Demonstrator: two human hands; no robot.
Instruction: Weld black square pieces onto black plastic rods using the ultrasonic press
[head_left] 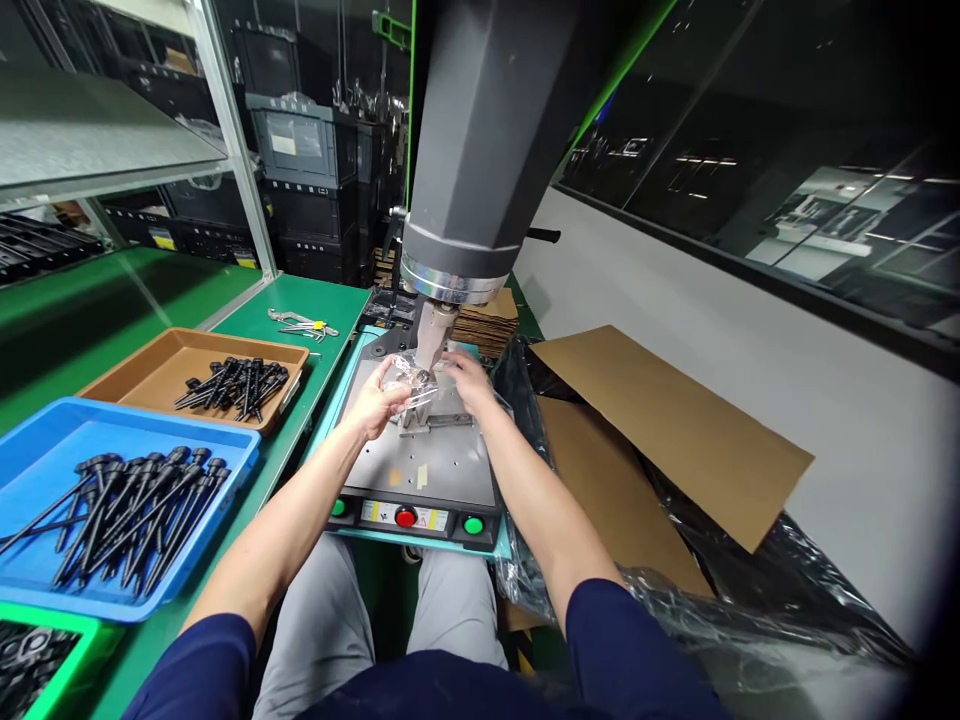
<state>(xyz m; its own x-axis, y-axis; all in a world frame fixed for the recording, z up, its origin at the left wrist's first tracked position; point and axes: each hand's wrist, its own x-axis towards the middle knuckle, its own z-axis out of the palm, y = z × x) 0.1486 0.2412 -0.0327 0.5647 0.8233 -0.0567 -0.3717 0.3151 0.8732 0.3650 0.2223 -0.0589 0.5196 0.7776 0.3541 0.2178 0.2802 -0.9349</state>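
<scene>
- My left hand had a glossy clear plastic piece pinched at its edge.
- That plastic was at the lower end of a tapered metal horn, over a flat grey plate.
- My right hand was curled by its other side; couldn't tell if it gripped anything.
- Skinny knob-ended black rods lay heaped in a smooth blue tray.

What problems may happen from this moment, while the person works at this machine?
Pinching: the left grip and the right grip are at either side of the tapered pale tool, so one might be pinched if the tool came down.

Trapping: the clear plastic at the left grip is right by the tool's lower end; a loose edge could perhaps get caught. Whether it already touches the tool is hard to tell.
</scene>
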